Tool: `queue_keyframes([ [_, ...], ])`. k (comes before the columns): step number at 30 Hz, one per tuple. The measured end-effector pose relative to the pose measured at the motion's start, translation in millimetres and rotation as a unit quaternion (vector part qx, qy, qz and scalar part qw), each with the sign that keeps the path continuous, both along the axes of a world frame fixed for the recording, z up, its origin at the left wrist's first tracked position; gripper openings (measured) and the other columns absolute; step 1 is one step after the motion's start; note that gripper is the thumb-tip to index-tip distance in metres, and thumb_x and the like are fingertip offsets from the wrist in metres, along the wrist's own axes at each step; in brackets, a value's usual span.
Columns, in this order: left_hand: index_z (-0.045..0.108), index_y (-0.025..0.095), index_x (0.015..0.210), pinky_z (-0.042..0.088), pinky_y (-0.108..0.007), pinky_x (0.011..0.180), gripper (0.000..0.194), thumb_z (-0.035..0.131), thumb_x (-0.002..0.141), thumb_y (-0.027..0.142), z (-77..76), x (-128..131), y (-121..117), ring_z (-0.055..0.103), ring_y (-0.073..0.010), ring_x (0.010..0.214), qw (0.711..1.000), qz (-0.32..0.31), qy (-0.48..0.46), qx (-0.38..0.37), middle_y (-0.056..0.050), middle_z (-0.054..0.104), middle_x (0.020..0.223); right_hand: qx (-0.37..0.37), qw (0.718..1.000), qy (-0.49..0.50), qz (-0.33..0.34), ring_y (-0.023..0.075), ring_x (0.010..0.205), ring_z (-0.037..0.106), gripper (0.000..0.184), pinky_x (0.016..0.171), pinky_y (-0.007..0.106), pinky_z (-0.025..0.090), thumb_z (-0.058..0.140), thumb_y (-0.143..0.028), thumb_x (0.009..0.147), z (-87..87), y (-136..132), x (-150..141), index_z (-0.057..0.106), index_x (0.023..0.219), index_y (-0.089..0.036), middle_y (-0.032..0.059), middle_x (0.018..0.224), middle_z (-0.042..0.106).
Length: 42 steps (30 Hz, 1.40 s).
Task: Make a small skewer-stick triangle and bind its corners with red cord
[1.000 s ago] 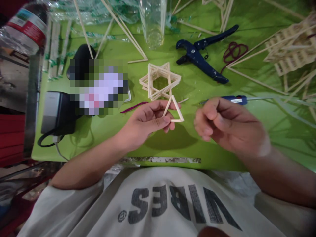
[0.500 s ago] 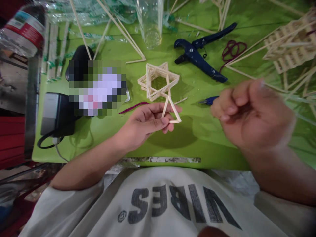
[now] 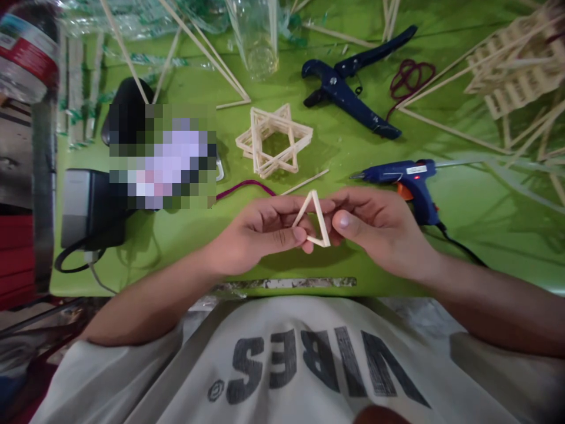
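Observation:
My left hand [image 3: 247, 235] pinches a small triangle of pale wooden sticks [image 3: 320, 218] by its left side, between thumb and fingers. Close on the triangle's right is my right hand [image 3: 384, 229], its thumb apart from its curved fingers; whether those fingers touch the wood behind it, I cannot make out. Just beyond both hands lie a short loose stick [image 3: 305, 181] and a dark red cord [image 3: 256, 184]. A six-pointed star of stacked sticks [image 3: 304, 136] rests farther back. Past my right hand, a blue glue gun [image 3: 419, 185] lies with a small red light showing.
Blue cutters [image 3: 353, 103] lie behind the star, beside a tangled red cord [image 3: 410, 79]. A clear cup [image 3: 262, 59] stands at the back. Leftward are a pixelated patch, a black power adapter [image 3: 90, 203] and a bottle [image 3: 26, 53]. Stick frameworks [image 3: 512, 82] occupy the right.
My right hand has come down and left to the triangle, uncovering the glue gun. My left hand still holds the triangle, now slightly lower and nearer me. The view has shifted a little.

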<state>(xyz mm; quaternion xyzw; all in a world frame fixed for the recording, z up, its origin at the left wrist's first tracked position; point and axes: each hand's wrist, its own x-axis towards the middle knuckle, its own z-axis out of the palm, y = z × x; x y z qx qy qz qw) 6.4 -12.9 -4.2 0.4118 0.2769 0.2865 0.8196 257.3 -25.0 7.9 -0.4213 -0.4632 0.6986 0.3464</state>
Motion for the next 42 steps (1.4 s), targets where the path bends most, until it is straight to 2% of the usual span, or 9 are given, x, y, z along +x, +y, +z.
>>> queue_keyframes([
  [5, 0.086, 0.024, 0.145, 0.067, -0.031, 0.086, 0.043, 0.09, 0.104, 0.036, 4.4, -1.7, -5.3, 0.077, -0.0206, 0.091, 0.995, -0.025, 0.039, 0.087, -0.008, 0.08, 0.1, -0.027, 0.999, -0.034, 0.02, 0.013, 0.055, 0.064, 0.045, 0.05, 0.026, 0.053, 0.097, -0.065, 0.095, -2.0, 3.2, 4.3, 0.084, 0.086, -0.023, 0.0015, 0.071, 0.077],
  [14, 0.079, 0.029, 0.157, 0.064, -0.033, 0.09, 0.048, 0.084, 0.109, 0.034, 4.6, -1.4, -14.7, 0.078, -0.0206, 0.091, 0.956, 0.034, 0.13, 0.262, -0.006, 0.084, 0.102, -0.098, 0.994, 0.034, 0.021, 0.0105, 0.058, 0.059, 0.039, 0.051, 0.025, 0.047, 0.096, -0.054, 0.1, -7.1, 1.6, 5.6, 0.08, 0.085, -0.022, -0.0011, 0.072, 0.072],
  [21, 0.079, 0.021, 0.152, 0.064, -0.034, 0.091, 0.042, 0.079, 0.111, 0.03, 4.2, -3.4, -13.1, 0.079, -0.0199, 0.092, 0.933, 0.113, 0.199, 0.277, -0.007, 0.084, 0.103, -0.007, 0.987, 0.069, -0.148, 0.0119, 0.058, 0.052, 0.027, 0.051, 0.029, 0.035, 0.105, -0.04, 0.092, 13.7, 18.3, 22.0, 0.085, 0.087, -0.024, -0.0022, 0.066, 0.065],
  [26, 0.082, 0.02, 0.143, 0.066, -0.036, 0.09, 0.036, 0.083, 0.109, 0.032, 2.9, -1.8, -14.1, 0.081, -0.0211, 0.093, 0.93, 0.14, 0.202, 0.274, -0.008, 0.084, 0.105, 0.105, 0.947, 0.026, -0.303, 0.0121, 0.072, 0.056, 0.019, 0.069, 0.03, 0.052, 0.095, -0.02, 0.099, 26.9, 28.8, 31.6, 0.088, 0.085, -0.03, -0.0007, 0.08, 0.068],
  [31, 0.086, 0.023, 0.135, 0.069, -0.033, 0.079, 0.033, 0.09, 0.105, 0.036, -1.2, -1.6, -10.4, 0.08, -0.0194, 0.085, 0.934, 0.211, 0.129, 0.258, -0.006, 0.084, 0.1, 0.134, 0.958, 0.019, -0.253, 0.0182, 0.076, 0.068, 0.021, 0.06, 0.032, 0.057, 0.101, -0.02, 0.086, 14.5, 25.9, 30.1, 0.089, 0.092, -0.037, -0.0009, 0.094, 0.081],
  [36, 0.088, 0.03, 0.125, 0.068, -0.031, 0.074, 0.029, 0.093, 0.099, 0.042, 9.1, -7.6, 5.3, 0.066, -0.0132, 0.066, 0.949, 0.277, -0.008, 0.148, 0.0, 0.072, 0.079, 0.233, 0.966, -0.009, -0.115, 0.0213, 0.078, 0.079, 0.013, 0.067, 0.037, 0.068, 0.086, -0.029, 0.105, 0.7, 21.5, 31.7, 0.089, 0.116, -0.034, 0.0008, 0.096, 0.085],
  [38, 0.085, 0.033, 0.12, 0.07, -0.036, 0.078, 0.031, 0.096, 0.094, 0.046, 15.0, -8.8, 10.5, 0.058, -0.014, 0.059, 0.968, 0.23, -0.041, 0.087, 0.004, 0.059, 0.065, 0.381, 0.92, -0.087, -0.033, 0.0256, 0.104, 0.086, 0.034, 0.088, 0.044, 0.075, 0.08, -0.026, 0.108, -2.9, 19.0, 30.0, 0.083, 0.141, -0.033, 0.0037, 0.122, 0.089],
  [40, 0.083, 0.034, 0.117, 0.069, -0.038, 0.075, 0.032, 0.096, 0.091, 0.047, 18.4, -8.4, 12.7, 0.057, -0.0154, 0.057, 0.978, 0.19, -0.058, 0.058, 0.006, 0.054, 0.061, 0.552, 0.805, -0.211, 0.059, 0.0346, 0.143, 0.079, 0.053, 0.115, 0.056, 0.07, 0.081, -0.027, 0.106, -6.4, 15.6, 26.2, 0.074, 0.158, -0.031, 0.0081, 0.157, 0.08],
  [42, 0.082, 0.033, 0.117, 0.066, -0.037, 0.071, 0.033, 0.095, 0.09, 0.045, 19.1, -7.3, 12.3, 0.062, -0.0173, 0.06, 0.983, 0.168, -0.067, 0.043, 0.005, 0.055, 0.061, 0.634, 0.697, -0.308, 0.133, 0.0393, 0.166, 0.062, 0.06, 0.133, 0.061, 0.06, 0.083, -0.031, 0.108, -9.9, 11.5, 21.7, 0.067, 0.166, -0.032, 0.0074, 0.177, 0.066],
])
